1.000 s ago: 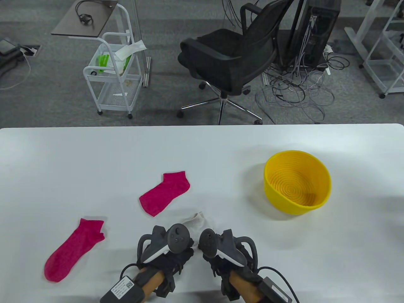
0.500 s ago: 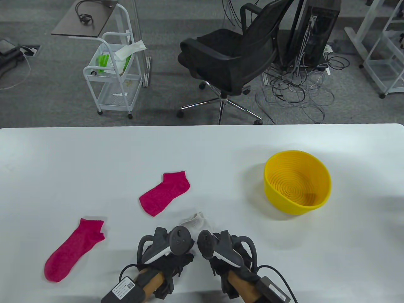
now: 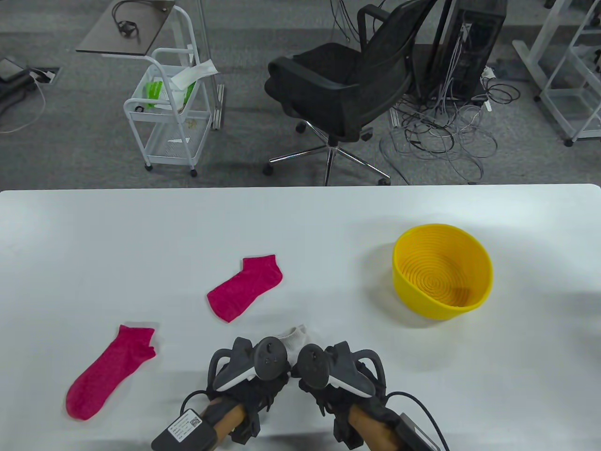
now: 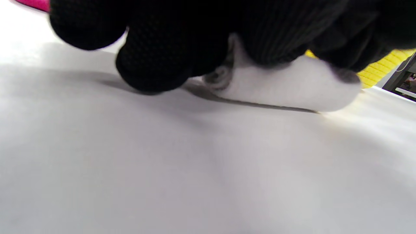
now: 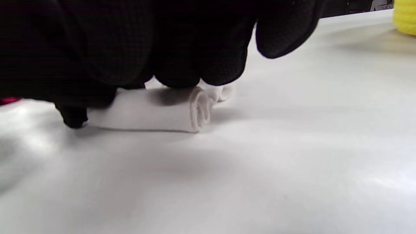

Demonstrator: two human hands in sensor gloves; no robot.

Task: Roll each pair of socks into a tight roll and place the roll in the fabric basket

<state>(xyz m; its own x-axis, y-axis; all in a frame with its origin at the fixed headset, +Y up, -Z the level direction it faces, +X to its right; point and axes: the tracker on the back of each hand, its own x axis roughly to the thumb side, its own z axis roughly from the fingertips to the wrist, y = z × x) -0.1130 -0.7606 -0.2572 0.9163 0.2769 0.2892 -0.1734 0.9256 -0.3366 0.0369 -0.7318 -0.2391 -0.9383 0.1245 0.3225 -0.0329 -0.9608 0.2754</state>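
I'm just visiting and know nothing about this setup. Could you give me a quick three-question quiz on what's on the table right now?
1. True or false: the yellow basket already holds a roll.
2. How many pink socks lie flat on the table?
3. Both hands rest on which item: A) white sock roll, B) pink sock, C) basket?

Key: 1 false, it is empty. 2 two. 3 A; left hand, right hand.

Bright, even light; wrist views blurry, soft shadows.

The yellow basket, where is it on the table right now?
In the table view the yellow basket stands empty on the table's right side, apart from the right hand and beyond it.
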